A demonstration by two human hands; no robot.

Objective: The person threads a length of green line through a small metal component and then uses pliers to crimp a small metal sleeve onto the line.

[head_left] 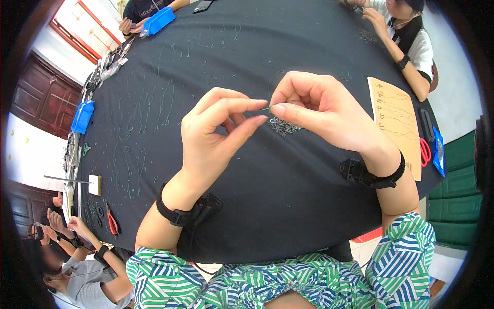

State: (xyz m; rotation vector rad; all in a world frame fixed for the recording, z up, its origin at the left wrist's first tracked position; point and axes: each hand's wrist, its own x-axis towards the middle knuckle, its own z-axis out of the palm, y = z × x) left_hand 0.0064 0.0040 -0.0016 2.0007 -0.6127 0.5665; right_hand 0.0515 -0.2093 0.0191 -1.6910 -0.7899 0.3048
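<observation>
By the metal pile, right hand pinches green strand, left hand has fingers narrowly parted; marked board lies rightward.

Blue plastic bin sat at L edge of black cloth-covered tbl, w/ small green-handled scissors & red-handled pliers on same side. 2nd blue plastic bin was at far edge, nr flat black device. R side: red looped handles next to shiny blue packet. Co-worker in grey top was lower L; dk brown wooden door upper L.
</observation>
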